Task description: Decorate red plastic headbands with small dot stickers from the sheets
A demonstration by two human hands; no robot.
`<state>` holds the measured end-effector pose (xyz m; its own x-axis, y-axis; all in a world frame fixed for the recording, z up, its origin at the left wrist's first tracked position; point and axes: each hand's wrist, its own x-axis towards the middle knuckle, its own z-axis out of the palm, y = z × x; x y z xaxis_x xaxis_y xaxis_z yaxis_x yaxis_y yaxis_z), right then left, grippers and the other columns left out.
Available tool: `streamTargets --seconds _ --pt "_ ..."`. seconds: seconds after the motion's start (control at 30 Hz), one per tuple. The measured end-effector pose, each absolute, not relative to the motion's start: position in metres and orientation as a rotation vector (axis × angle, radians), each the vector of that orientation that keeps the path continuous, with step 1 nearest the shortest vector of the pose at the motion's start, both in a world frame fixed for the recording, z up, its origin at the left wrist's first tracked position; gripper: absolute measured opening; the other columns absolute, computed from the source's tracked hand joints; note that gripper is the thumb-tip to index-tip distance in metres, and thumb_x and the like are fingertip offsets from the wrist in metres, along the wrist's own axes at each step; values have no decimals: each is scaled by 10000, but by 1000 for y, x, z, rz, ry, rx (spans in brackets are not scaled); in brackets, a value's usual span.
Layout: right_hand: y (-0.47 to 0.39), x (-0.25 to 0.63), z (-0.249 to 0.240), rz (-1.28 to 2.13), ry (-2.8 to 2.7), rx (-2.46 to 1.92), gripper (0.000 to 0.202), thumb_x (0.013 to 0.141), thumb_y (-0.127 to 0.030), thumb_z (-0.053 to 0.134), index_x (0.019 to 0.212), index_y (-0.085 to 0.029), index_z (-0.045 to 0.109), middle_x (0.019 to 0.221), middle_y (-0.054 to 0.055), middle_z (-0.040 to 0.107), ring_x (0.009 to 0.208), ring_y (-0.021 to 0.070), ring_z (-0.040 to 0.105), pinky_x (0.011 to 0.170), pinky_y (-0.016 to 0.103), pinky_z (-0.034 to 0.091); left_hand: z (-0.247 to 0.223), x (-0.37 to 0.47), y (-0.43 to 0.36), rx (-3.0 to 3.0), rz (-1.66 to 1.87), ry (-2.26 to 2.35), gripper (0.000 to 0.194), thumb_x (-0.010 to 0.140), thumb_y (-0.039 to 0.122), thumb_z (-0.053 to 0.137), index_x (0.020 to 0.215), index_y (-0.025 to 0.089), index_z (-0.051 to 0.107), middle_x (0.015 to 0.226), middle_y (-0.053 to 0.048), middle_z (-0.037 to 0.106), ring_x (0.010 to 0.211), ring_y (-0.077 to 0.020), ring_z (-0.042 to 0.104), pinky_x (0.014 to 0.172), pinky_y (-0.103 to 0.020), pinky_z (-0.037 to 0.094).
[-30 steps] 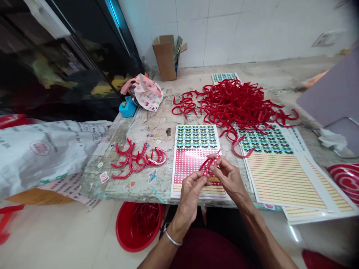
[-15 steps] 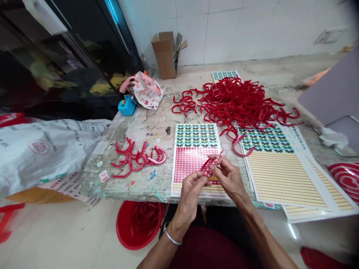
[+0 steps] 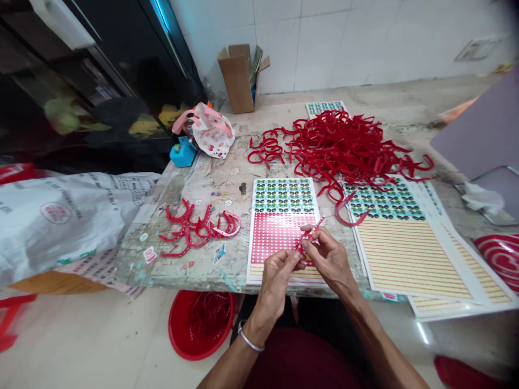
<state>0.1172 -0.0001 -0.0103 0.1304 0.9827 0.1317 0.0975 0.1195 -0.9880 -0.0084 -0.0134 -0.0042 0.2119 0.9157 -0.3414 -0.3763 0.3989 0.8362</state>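
Observation:
Above a printed sticker sheet (image 3: 281, 195), my left hand (image 3: 279, 273) and my right hand (image 3: 330, 258) meet, fingertips pinched. Between them is a thin red strip with white dots (image 3: 314, 229), slanting up to the right. My left hand grips its lower end; my right thumb and fingers press along its middle. Whether a red band lies beneath the strip is hard to tell. The sheet has green-and-blue pictures on top, red rows with white marks below, and yellow stripes at the bottom. Left of it lie several curved red bands (image 3: 188, 237), one with a pale pink face.
A big heap of curved red bands (image 3: 344, 143) lies at the back right. More sticker sheets (image 3: 413, 259) overlap on the right. A cardboard box (image 3: 237, 84), a white-and-pink bag (image 3: 213, 135) and a blue box (image 3: 182, 154) stand behind. A red basket (image 3: 178, 337) is on the floor.
The strip has turned in my fingers and now shows edge-on and narrower. My right hand has shifted slightly; the things on the table look unmoved.

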Motion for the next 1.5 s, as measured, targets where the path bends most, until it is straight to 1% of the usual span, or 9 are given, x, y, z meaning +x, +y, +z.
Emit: streamTargets --seconds 0.23,0.33,0.43,0.53,0.7,0.87,1.1,1.3,1.5 --pt "-4 112 -13 896 -1250 -1258 130 801 -288 569 709 -207 523 984 84 581 916 196 556 635 267 507 -7 -9 -15 713 1059 1044 181 738 303 644 681 135 675 673 -26 649 673 -129 572 707 -245 424" --pt "-7 109 -17 792 -1265 -1329 101 807 -280 565 733 -216 539 981 79 602 850 191 582 620 282 515 -8 -8 -16 727 1067 1059 182 753 302 625 692 137 670 681 -24 655 668 -128 571 698 -245 420" --pt "-10 107 -22 604 -1363 -1395 27 810 -243 564 799 -224 579 990 78 620 805 190 599 679 329 523 -9 -6 -17 722 1080 1066 182 760 294 618 671 137 650 663 -10 633 646 -120 554 673 -238 411" --pt "-12 106 -26 435 -1443 -1408 73 807 -216 571 866 -236 610 967 76 645 821 210 612 739 371 516 -11 -4 -17 721 1093 1068 181 765 284 612 665 136 639 645 -2 614 638 -117 541 665 -236 407" --pt "-14 108 -27 308 -1543 -1414 87 813 -173 565 819 -236 625 936 82 664 944 234 603 816 398 488 -14 -3 -18 723 1101 1063 175 768 281 606 677 138 648 654 -3 618 653 -120 546 681 -241 410" --pt "-14 109 -28 241 -1584 -1430 95 815 -168 571 850 -227 637 944 83 668 963 222 601 832 389 488 -15 -4 -18 726 1087 1034 179 783 270 589 697 126 652 681 -20 625 669 -129 557 695 -257 419" --pt "-9 105 -42 307 -1368 -1430 193 775 -230 631 965 -198 647 944 68 672 872 199 630 802 369 529 -20 -6 -17 695 1097 1057 149 765 263 615 715 126 649 692 -24 627 676 -125 551 706 -258 416" --pt "-7 104 -37 618 -1149 -1450 223 778 -315 612 945 -175 662 932 75 671 777 176 638 664 302 556 -21 -6 -20 698 1082 1063 154 768 269 619 726 124 651 710 -31 633 697 -127 554 725 -258 410" --pt "-5 108 -32 761 -1031 -1515 253 765 -358 616 908 -159 678 888 71 693 748 176 631 655 284 522 -21 -6 -26 749 1083 1055 177 799 269 590 719 123 648 703 -26 632 682 -122 538 719 -257 402"
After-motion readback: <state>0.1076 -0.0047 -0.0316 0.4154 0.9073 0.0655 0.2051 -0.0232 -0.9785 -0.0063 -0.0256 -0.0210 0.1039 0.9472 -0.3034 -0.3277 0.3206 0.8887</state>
